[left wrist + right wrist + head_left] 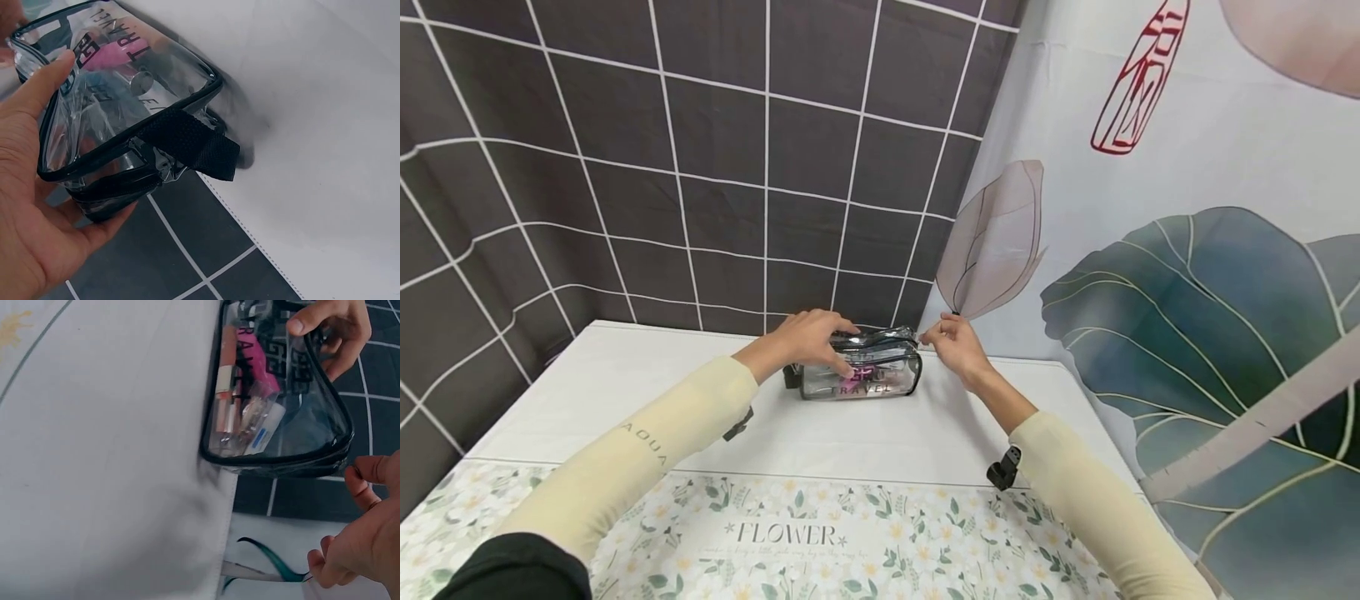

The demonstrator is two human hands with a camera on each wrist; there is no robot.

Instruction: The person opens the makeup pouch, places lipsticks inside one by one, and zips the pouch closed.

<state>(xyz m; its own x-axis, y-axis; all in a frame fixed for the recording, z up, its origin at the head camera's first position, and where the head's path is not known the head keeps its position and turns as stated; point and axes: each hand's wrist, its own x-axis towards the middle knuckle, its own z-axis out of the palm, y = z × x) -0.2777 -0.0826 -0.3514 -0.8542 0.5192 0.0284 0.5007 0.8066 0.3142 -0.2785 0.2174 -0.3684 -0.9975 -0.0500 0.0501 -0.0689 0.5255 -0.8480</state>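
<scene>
A clear toiletry bag (887,375) with black piping and the word TRAVEL stands at the back of the white table. My left hand (812,340) grips its top from the left, with the thumb on the lettered front (119,56) and the fingers behind. At the bag's right end, the thumb and forefinger of my right hand (957,346) pinch the zipper pull (354,467) at the top corner, mostly hidden by the fingertips. Through the plastic show a pink item (257,362), a pinkish tube (227,369) and a small white item (265,428).
A black strap loop (187,144) sticks out from the bag's left end. Behind the table hangs a dark cloth with a white grid (722,208), and a leaf-print curtain (1187,292) hangs at the right. A floral FLOWER cloth (790,558) covers the table's near part.
</scene>
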